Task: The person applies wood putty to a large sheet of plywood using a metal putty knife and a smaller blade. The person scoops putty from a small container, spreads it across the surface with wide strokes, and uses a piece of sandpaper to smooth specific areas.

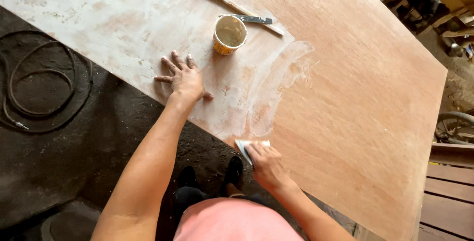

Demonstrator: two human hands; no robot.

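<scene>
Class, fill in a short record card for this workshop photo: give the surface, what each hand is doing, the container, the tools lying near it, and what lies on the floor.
Surface: large plywood sheet, left part coated with whitish filler, right part bare
Left hand: left hand flat on the coated area, fingers spread
Right hand: right hand pressing a small white scraper near the sheet's front edge
Container: open cup of pale paste
Tools: putty knife and wooden stick behind the cup
Floor: coiled hose on dark ground
</scene>
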